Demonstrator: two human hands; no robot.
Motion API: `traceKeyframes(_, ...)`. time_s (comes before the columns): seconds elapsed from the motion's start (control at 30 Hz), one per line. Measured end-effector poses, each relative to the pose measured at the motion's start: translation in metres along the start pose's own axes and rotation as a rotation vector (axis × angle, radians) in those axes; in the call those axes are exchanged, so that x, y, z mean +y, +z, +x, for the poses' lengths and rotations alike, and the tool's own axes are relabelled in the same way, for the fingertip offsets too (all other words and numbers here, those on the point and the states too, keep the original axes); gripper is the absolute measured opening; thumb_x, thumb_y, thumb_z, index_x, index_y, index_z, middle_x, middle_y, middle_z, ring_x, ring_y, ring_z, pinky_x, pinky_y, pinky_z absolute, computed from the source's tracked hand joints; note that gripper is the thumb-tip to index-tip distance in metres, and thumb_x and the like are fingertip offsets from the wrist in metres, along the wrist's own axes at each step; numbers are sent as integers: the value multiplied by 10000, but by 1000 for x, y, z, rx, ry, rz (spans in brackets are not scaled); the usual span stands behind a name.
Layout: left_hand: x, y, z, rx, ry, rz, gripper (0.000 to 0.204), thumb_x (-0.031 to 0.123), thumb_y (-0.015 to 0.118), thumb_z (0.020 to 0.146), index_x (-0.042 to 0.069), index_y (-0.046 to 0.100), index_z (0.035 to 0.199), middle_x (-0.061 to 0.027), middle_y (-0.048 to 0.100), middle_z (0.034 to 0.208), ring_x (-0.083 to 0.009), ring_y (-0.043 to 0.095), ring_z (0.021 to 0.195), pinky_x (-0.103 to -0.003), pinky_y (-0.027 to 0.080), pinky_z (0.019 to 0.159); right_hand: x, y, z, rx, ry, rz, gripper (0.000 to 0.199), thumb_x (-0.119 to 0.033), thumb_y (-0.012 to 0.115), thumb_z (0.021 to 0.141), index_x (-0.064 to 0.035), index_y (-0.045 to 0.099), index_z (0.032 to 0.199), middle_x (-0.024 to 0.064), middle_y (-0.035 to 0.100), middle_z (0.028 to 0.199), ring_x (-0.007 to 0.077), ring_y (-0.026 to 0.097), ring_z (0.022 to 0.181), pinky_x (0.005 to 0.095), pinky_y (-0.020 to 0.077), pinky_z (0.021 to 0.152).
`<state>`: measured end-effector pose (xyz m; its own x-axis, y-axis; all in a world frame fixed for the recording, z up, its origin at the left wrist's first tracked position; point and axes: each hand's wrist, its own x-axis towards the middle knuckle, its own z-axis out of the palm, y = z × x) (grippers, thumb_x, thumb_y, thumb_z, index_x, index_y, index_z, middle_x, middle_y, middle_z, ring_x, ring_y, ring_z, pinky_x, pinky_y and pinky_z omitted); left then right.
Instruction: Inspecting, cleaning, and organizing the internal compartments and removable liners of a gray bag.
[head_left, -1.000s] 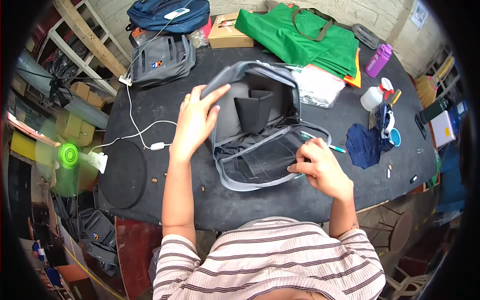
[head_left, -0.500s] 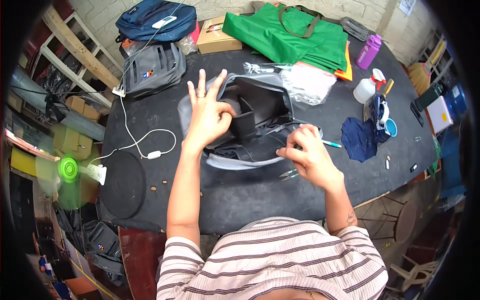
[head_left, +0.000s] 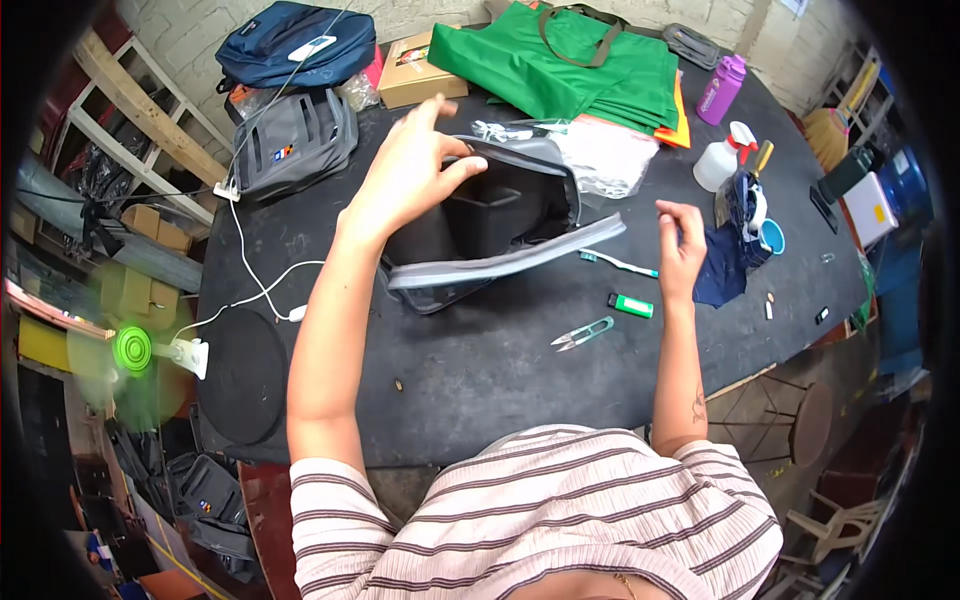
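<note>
My left hand (head_left: pixel 412 165) grips the upper edge of an open grey bag (head_left: pixel 500 215) with a black lining, holding it tilted up on the black table (head_left: pixel 480 360). My right hand (head_left: pixel 682 240) hovers to the right of the bag with loosely curled fingers and nothing in it. Just below that hand lie a toothbrush (head_left: pixel 620 263), a small green lighter (head_left: pixel 630 305) and a pair of thread snips (head_left: pixel 582 333).
Green cloth bags (head_left: pixel 570 60) and a clear plastic bag (head_left: pixel 600 155) lie behind the grey bag. A cardboard box (head_left: pixel 420 70), another grey bag (head_left: pixel 295 140), a blue backpack (head_left: pixel 295 45), a purple bottle (head_left: pixel 722 88), a white spray bottle (head_left: pixel 725 160) and dark blue cloth (head_left: pixel 725 260) ring the table. A white cable (head_left: pixel 250 270) runs left.
My left hand moved from lying flat on the bag to gripping its upper edge and lifting it. My right hand left the bag's lower edge and drew off to the right, empty.
</note>
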<state>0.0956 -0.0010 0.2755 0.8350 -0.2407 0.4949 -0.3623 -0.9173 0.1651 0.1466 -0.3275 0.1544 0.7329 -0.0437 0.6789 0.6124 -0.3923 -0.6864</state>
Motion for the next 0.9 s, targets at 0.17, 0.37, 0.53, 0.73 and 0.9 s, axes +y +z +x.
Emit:
traceKeyframes(0.17, 5, 12, 14, -157, -16, -406, 360, 105, 773, 646, 2, 429, 645, -129, 523, 1113, -298, 607, 861, -369, 503, 731, 76, -11, -44, -584, 285, -673, 248, -89, 692, 711, -82, 616, 947, 107, 540, 1066, 330, 472, 1041, 458, 394, 824)
traceKeyframes(0.37, -17, 20, 37, -294, -244, -300, 378, 235, 703, 745, -3, 550, 995, -188, 633, 937, -355, 608, 947, -411, 471, 799, 78, -10, -23, -272, 313, -253, 79, -68, 511, 878, -36, 443, 904, 110, 527, 629, 215, 531, 554, 340, 414, 519)
traceKeyframes(0.53, -11, 32, 43, -564, -602, -771, 177, 230, 633, 858, 64, 664, 913, 35, 582, 676, -68, 488, 573, -235, 384, 515, -9, -3, 55, -264, 175, 323, 98, -60, 610, 840, 9, 542, 853, -26, 518, 730, 64, 480, 701, 225, 396, 626)
traceKeyframes(0.73, -16, 44, 38, -639, -767, -990, 170, 221, 665, 833, 53, 647, 844, 13, 536, 646, -79, 438, 526, -231, 370, 474, -80, 49, 69, -636, -488, -8, 194, -98, 753, 671, -6, 617, 774, 70, 518, 754, 213, 545, 695, 313, 427, 630)
traceKeyframes(0.9, -36, 51, 30, -574, -842, -1075, 170, 226, 654, 842, 55, 652, 838, 0, 549, 665, -91, 452, 559, -248, 374, 482, -43, 55, 73, -480, -347, 29, 204, -47, 755, 631, 14, 590, 733, 68, 514, 738, 197, 544, 687, 301, 432, 606)
